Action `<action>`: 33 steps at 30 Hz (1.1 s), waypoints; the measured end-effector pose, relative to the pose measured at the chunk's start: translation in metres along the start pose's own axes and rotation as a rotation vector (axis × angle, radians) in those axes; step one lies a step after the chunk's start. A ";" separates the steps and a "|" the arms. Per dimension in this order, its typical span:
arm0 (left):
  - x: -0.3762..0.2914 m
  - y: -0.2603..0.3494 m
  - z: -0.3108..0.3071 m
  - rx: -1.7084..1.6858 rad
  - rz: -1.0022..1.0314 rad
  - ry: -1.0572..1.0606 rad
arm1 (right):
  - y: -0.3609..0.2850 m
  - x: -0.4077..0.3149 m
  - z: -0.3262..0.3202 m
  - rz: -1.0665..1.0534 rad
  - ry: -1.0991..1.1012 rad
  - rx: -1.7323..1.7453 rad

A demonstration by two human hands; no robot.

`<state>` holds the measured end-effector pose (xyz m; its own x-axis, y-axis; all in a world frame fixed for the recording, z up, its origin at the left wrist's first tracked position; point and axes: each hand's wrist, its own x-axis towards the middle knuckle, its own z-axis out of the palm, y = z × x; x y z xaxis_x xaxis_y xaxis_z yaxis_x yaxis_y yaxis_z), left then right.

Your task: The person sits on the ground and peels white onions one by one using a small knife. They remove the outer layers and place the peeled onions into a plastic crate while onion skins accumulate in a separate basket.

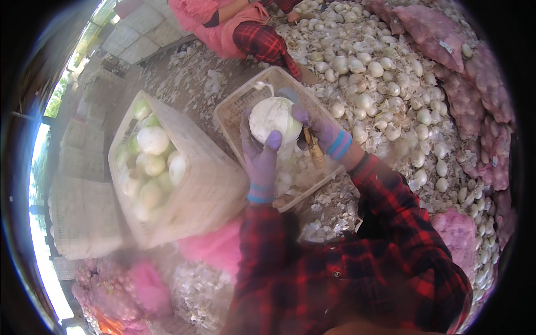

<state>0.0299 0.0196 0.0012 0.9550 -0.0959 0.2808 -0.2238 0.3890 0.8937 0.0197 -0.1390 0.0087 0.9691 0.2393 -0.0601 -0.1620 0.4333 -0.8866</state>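
Note:
A large white onion [272, 119] with greenish streaks rests in my left hand [260, 157], whose purple glove wraps its left and lower sides. My right hand [320, 127], gloved in purple too, touches the onion's right side. The same hand grips a tool with a wooden handle [314, 150], probably a knife; its blade is not clearly seen. Both hands are above a plastic crate [228, 102] with loose onion skins in it. To the left, a tall pale crate [209, 188] holds several peeled white and green onions [153, 140].
Another person [247, 33] in pink and red plaid sits beyond the crate. A pile of onions [377, 92] spreads to the right, backed by pink mesh sacks [431, 35]. Stacked crates [81, 201] line the left. Onion skins [201, 289] and a filled mesh sack [109, 289] lie lower left.

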 end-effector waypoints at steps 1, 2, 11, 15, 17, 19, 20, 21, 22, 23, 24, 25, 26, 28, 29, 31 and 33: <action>0.000 0.002 0.000 0.120 0.020 -0.014 | -0.001 0.001 -0.005 -0.074 0.006 -0.029; -0.001 0.003 0.000 0.264 0.001 -0.020 | -0.001 0.002 -0.009 -0.099 0.036 -0.079; -0.004 -0.010 -0.007 0.448 -0.055 -0.020 | 0.006 0.003 -0.011 -0.328 0.090 -0.218; -0.003 -0.012 -0.005 0.183 -0.088 -0.035 | 0.004 0.002 -0.018 -0.354 0.094 -0.256; -0.003 -0.013 0.001 0.102 -0.073 -0.046 | 0.005 0.002 -0.017 -0.377 0.090 -0.225; -0.003 -0.013 0.003 0.205 0.008 -0.087 | 0.007 0.002 -0.015 -0.381 0.103 -0.241; -0.003 -0.013 0.002 0.221 -0.032 -0.058 | 0.008 0.001 -0.015 -0.373 0.117 -0.276; -0.003 -0.013 0.001 0.235 -0.057 -0.063 | 0.009 0.000 -0.014 -0.332 0.150 -0.322; -0.002 -0.014 0.000 0.254 -0.106 -0.034 | 0.010 0.000 -0.013 -0.357 0.134 -0.286; -0.002 -0.015 -0.002 0.266 -0.065 -0.067 | 0.010 -0.001 -0.013 -0.344 0.136 -0.261; -0.002 -0.017 -0.002 0.285 -0.051 -0.066 | 0.010 -0.003 -0.014 -0.338 0.139 -0.220; -0.002 -0.019 -0.003 0.304 -0.035 -0.066 | 0.011 -0.004 -0.014 -0.309 0.160 -0.250; -0.003 -0.021 -0.002 0.351 -0.027 -0.042 | 0.012 -0.004 -0.013 -0.287 0.179 -0.267; -0.004 -0.026 0.001 0.447 -0.009 0.005 | 0.015 -0.004 -0.010 -0.269 0.220 -0.278; -0.004 -0.027 0.003 0.567 0.029 0.020 | 0.018 -0.003 -0.008 -0.270 0.243 -0.273; -0.005 -0.027 0.007 0.815 0.057 0.049 | 0.019 -0.002 -0.009 -0.222 0.278 -0.276; -0.006 -0.022 0.010 0.586 0.013 0.041 | 0.017 -0.002 -0.012 -0.129 0.319 -0.281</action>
<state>0.0269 0.0023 -0.0170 0.9554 -0.0545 0.2902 -0.2952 -0.1831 0.9377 0.0174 -0.1420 -0.0121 0.9941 -0.1007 -0.0399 -0.0214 0.1787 -0.9837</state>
